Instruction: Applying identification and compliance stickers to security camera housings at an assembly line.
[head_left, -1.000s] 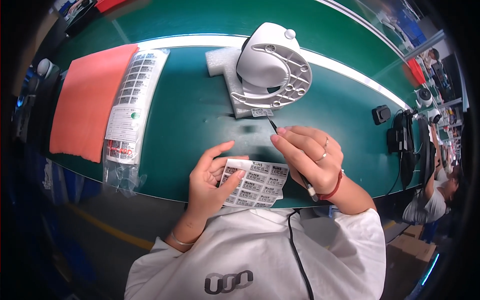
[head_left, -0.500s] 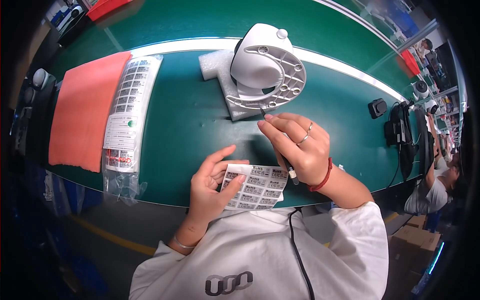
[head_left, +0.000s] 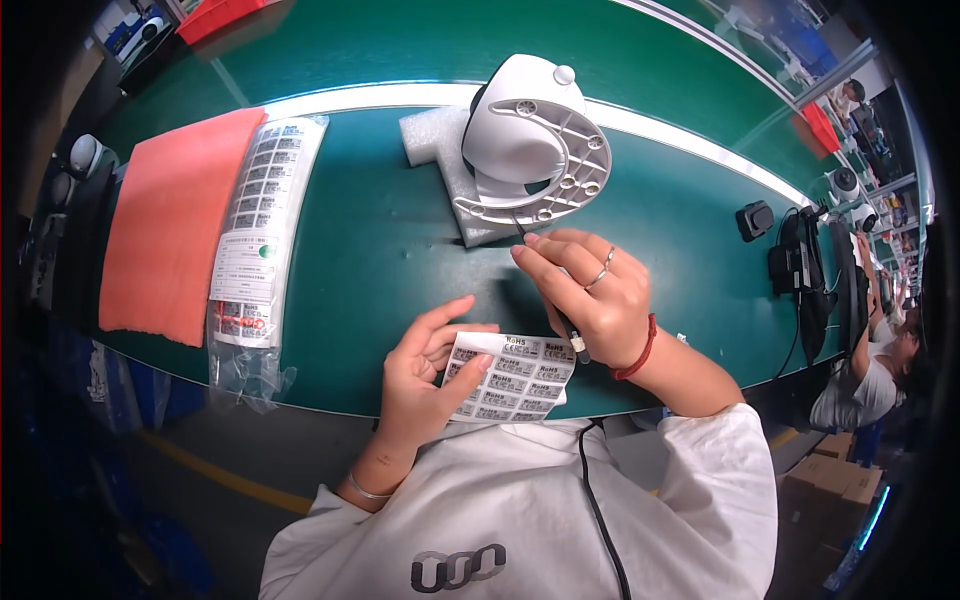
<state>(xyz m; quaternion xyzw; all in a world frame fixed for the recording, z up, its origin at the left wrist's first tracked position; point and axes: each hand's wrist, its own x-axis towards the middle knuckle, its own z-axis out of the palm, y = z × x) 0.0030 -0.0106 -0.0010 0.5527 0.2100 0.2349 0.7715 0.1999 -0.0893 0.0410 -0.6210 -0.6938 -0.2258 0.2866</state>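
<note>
My left hand (head_left: 425, 375) pinches a sheet of stickers (head_left: 515, 375) between thumb and fingers, near the table's front edge. The labels on it are silver-grey with dark print, in rows. In my right hand (head_left: 597, 305) is a slim dark pen-shaped tool (head_left: 572, 330), gripped like a pen. Its thin tip points up at the lower rim of a white plastic housing (head_left: 515, 135); whether it touches I cannot tell. The housing lies with its ribbed, curved underside showing, beside a ball-like knob. A white foam block (head_left: 425, 135) supports it.
At the left lie an orange foam sheet (head_left: 175, 230) and a clear bag of label sheets (head_left: 265, 210). A small black device (head_left: 754, 219) and a black adapter with cables (head_left: 795, 265) are on the right. Red bins (head_left: 215, 15) stand beyond, and a co-worker (head_left: 860, 375) is at the far right.
My right hand has shifted slightly left and down with the tool. The sticker sheet has moved a little to the right in my left hand.
</note>
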